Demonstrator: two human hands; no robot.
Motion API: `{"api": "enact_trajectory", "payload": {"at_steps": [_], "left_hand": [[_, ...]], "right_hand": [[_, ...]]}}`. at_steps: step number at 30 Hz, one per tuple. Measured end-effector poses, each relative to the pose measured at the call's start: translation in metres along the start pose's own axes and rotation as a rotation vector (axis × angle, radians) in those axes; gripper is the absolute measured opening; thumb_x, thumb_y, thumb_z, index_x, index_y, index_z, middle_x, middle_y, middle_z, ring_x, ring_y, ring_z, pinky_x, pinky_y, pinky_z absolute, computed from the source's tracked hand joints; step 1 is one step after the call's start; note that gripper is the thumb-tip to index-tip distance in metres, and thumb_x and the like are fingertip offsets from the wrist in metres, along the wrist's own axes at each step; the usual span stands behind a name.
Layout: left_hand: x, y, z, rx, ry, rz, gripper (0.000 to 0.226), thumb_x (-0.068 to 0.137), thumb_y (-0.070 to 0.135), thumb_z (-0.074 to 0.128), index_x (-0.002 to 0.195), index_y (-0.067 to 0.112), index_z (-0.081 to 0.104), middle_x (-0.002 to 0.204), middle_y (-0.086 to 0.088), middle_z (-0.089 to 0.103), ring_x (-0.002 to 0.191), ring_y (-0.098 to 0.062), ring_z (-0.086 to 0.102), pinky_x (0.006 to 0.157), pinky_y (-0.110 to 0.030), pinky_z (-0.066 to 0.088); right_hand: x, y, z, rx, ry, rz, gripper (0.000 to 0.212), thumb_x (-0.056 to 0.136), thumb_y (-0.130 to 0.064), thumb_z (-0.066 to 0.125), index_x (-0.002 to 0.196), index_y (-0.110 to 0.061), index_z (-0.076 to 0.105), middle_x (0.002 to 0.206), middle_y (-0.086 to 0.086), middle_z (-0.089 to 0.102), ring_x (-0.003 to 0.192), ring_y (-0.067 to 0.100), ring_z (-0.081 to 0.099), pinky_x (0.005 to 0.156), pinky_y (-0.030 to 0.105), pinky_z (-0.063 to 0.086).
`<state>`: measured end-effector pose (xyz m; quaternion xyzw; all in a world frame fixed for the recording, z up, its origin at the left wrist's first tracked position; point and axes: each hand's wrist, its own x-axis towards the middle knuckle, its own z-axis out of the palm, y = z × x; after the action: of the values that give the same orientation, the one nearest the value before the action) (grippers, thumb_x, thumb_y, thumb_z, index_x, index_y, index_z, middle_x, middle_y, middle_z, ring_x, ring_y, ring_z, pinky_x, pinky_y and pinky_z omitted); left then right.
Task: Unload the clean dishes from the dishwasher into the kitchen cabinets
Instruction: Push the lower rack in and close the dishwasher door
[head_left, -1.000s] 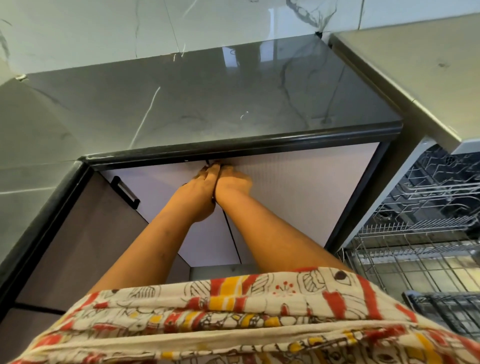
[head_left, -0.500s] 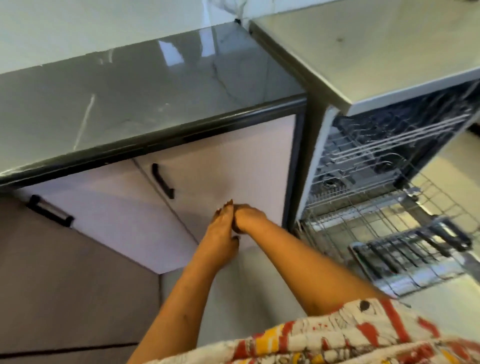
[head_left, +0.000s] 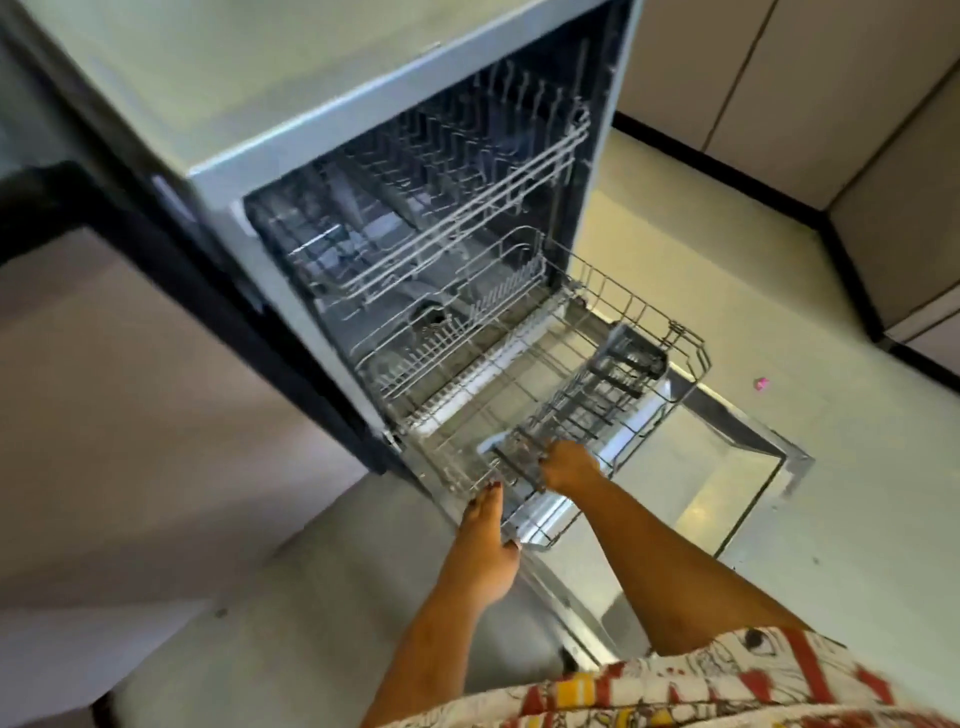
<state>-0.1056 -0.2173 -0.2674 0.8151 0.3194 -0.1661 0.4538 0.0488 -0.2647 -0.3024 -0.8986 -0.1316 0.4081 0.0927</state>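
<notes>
The dishwasher (head_left: 218, 104) stands open with its lower rack (head_left: 644, 317) pulled out over the lowered door. The upper rack (head_left: 467, 171) is still inside. I see no dishes in either rack. A dark grey cutlery basket (head_left: 597, 395) lies along the lower rack's near side. My right hand (head_left: 569, 467) is curled round the basket's near end. My left hand (head_left: 488, 535) has straight fingers, its tips touching the rack's near left corner.
The lowered dishwasher door (head_left: 737, 467) juts out over the pale floor. Closed cabinet fronts (head_left: 130, 415) sit left of the dishwasher under a black counter edge (head_left: 47, 208). More cabinets (head_left: 857, 104) line the far right. A small pink thing (head_left: 761, 383) lies on the floor.
The view has swung right from the closed cabinet doors to the dishwasher. Both hands have left the cabinet doors and reached the lower rack, the right one onto the cutlery basket.
</notes>
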Motion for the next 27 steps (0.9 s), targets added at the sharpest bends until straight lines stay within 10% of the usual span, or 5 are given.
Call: {"api": "enact_trajectory", "payload": {"at_steps": [10, 15, 21, 24, 27], "left_hand": [[0.116, 0.038, 0.075, 0.179, -0.062, 0.009, 0.063, 0.098, 0.018, 0.042, 0.151, 0.024, 0.008, 0.158, 0.0, 0.012, 0.145, -0.02, 0.017, 0.116, -0.037, 0.023], [0.136, 0.033, 0.092, 0.374, -0.122, 0.071, 0.066, 0.1, 0.019, 0.037, 0.15, 0.028, -0.004, 0.16, 0.004, -0.001, 0.148, -0.017, 0.002, 0.118, -0.043, 0.01], [0.149, 0.031, 0.101, 0.538, -0.14, 0.216, 0.072, 0.097, 0.009, 0.04, 0.148, 0.024, -0.009, 0.159, 0.003, 0.003, 0.147, -0.018, 0.004, 0.117, -0.047, 0.003], [0.152, 0.024, 0.1, 0.584, -0.067, 0.287, 0.095, 0.063, 0.021, 0.082, 0.144, 0.021, 0.033, 0.14, 0.002, 0.051, 0.128, -0.015, 0.051, 0.095, -0.05, 0.045], [0.163, 0.009, 0.087, 0.623, -0.001, 0.282, 0.1, 0.035, 0.022, 0.09, 0.13, 0.019, 0.056, 0.122, 0.003, 0.066, 0.107, -0.012, 0.066, 0.076, -0.038, 0.056]], "right_hand": [[0.107, 0.107, -0.039, 0.636, 0.203, 0.445, 0.063, 0.096, -0.024, 0.048, 0.145, 0.002, 0.018, 0.148, 0.021, 0.028, 0.135, 0.038, 0.033, 0.11, 0.045, 0.034], [0.133, 0.113, -0.023, 0.938, 0.192, 0.43, 0.051, 0.099, -0.025, 0.042, 0.143, -0.007, 0.025, 0.116, 0.014, 0.049, 0.092, 0.029, 0.054, 0.084, 0.042, 0.047], [0.138, 0.103, -0.022, 0.873, 0.173, 0.319, 0.049, 0.101, -0.023, 0.035, 0.145, -0.009, 0.016, 0.074, 0.001, 0.04, 0.06, 0.012, 0.038, 0.048, 0.024, 0.032], [0.145, 0.079, -0.024, 0.82, 0.15, 0.238, 0.053, 0.102, -0.019, 0.036, 0.146, -0.005, 0.011, 0.088, 0.007, 0.045, 0.056, 0.01, 0.038, 0.034, 0.016, 0.032], [0.16, 0.045, -0.028, 0.799, 0.104, 0.192, 0.044, 0.1, -0.017, 0.04, 0.138, -0.003, 0.023, 0.094, 0.012, 0.052, 0.066, 0.017, 0.049, 0.039, 0.015, 0.04]]}}
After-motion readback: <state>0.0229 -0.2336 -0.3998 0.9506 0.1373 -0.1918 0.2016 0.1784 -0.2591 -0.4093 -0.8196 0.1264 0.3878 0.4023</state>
